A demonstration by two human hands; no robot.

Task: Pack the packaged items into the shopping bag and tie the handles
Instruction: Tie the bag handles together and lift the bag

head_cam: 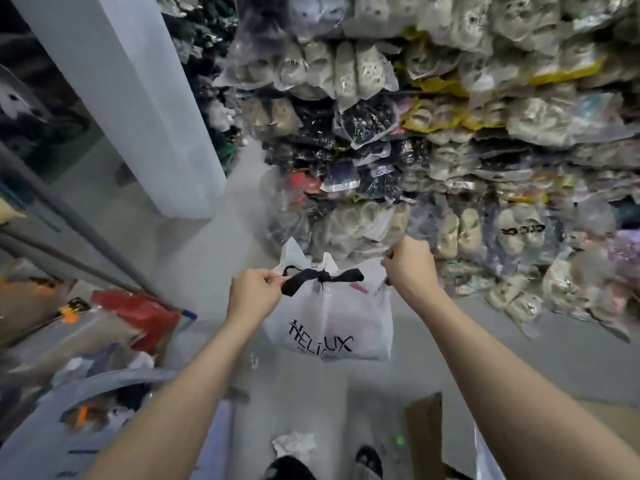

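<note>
1. The white shopping bag (329,327) hangs between both hands over the grey floor (519,327). Its front carries dark lettering.
2. The black handles (298,286) lie across the bag's mouth, drawn together in a knot (323,276) near the middle of the top edge. One loop points left and one end points right.
3. The left grip (254,292) is narrow. Thumb and fingers pinch the bag's upper left edge, just beside the left loop. I cannot tell whether the strap itself is inside the pinch.
4. The right grip (410,266) is curled round the bag's upper right corner and holds the white material. It sits apart from the right end of the black strap.
5. The bag's contents show only dimly through the white material, with a faint pink patch near the top right.
6. Behind the bag, a tall wall of packaged items (433,140) in clear plastic fills the right side. Many hold pale or dark footwear, and some packs lie spilled on the floor at its foot.
7. A white pillar (138,98) stands at the left.
8. Something red (138,315) lies among clutter at lower left.
9. Brown cardboard (424,434) lies near the bottom edge, beside a sandalled foot (369,459) and crumpled white paper (294,445).
</note>
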